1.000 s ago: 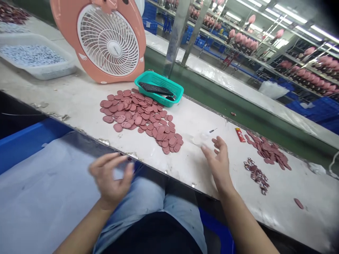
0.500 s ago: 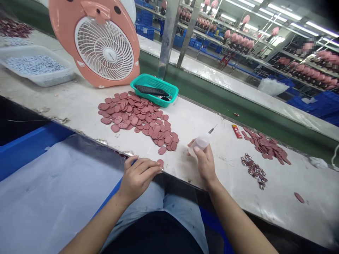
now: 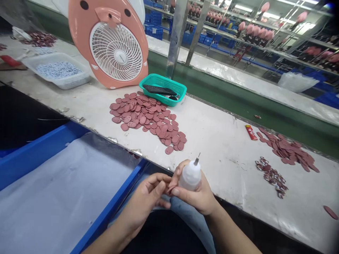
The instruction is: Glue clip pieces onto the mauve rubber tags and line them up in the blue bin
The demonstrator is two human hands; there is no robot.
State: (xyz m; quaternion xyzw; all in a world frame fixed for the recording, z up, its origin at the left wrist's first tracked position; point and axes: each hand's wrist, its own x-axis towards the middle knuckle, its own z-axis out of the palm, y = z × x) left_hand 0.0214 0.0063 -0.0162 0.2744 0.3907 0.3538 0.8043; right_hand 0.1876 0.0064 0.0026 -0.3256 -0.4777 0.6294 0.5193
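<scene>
My right hand (image 3: 202,194) is wrapped round a translucent white squeeze bottle (image 3: 190,176) with a thin metal needle tip pointing up. Between the thumb and fingers of that same hand sits a reddish-brown oval piece (image 3: 171,189), seen nearly edge-on. My left hand (image 3: 148,197) is right beside it, thumb and fingers apart and loosely curled; whether its fingertips touch the piece I cannot tell. Both hands are over my lap at the table's front edge. Beyond them, a pile of similar oval pieces (image 3: 148,114) lies spread on the white table (image 3: 212,141).
A teal basket (image 3: 182,92) holds a dark flat object, beside a pink animal-shaped fan (image 3: 119,58). A white tray (image 3: 63,83) of small pale pieces is at left. More ovals (image 3: 291,150) and small shiny parts (image 3: 272,176) lie right. A blue bin (image 3: 34,150) stands front left.
Both hands have come together over my lap. My right hand brought the bottle down and left, turning it more upright. The oval piece left the table edge and is now in my right fingers.
</scene>
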